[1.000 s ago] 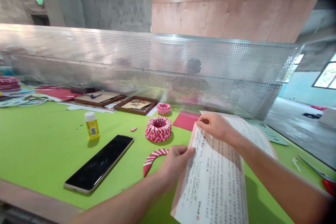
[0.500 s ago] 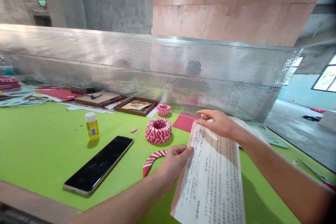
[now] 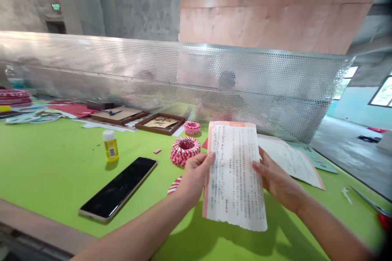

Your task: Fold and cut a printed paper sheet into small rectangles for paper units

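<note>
Left hand (image 3: 194,178) and right hand (image 3: 275,175) clamped on opposite side edges of a ragged-bottomed printed sheet (image 3: 234,175)

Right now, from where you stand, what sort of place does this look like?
Probably a paper-craft workshop: a green worktable holds a woven red-and-white paper ring and a framed paper picture, with a perforated metal screen along its far side.

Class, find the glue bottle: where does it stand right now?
In the head view, the glue bottle stands on the green table, left of centre, behind the phone and left of the paper ring.
</note>
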`<state>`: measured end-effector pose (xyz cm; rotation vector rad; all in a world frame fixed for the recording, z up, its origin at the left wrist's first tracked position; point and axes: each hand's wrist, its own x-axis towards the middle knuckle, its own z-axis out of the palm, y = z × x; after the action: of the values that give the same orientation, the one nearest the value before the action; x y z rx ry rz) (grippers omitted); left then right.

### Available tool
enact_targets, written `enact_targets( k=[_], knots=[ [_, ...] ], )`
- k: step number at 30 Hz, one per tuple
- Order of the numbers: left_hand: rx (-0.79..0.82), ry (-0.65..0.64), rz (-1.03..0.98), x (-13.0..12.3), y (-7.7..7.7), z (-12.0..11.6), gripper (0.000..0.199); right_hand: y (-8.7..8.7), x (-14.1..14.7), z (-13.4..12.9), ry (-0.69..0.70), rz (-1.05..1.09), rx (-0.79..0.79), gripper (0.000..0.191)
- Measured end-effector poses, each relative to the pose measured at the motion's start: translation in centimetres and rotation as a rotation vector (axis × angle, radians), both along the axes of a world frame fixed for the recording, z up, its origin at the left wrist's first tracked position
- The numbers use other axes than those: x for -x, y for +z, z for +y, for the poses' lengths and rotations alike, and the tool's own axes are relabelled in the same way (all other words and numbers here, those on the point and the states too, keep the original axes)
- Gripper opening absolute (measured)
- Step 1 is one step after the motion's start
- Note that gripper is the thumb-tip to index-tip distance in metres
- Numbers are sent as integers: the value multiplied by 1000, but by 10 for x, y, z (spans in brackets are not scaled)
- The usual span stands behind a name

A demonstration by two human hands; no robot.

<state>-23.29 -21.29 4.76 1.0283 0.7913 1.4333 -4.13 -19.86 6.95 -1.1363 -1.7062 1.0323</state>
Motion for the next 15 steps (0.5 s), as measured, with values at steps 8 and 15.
enact_targets(
  k=[8,15],
  knots=[
    [88,-27,217,-9,3,-7,26,-6,-9,-11,-128,332,298,83],
    [110,-118,501,-25,-2,-16,25,-17,-42,-37,-38,332,428,89]
  ],
)
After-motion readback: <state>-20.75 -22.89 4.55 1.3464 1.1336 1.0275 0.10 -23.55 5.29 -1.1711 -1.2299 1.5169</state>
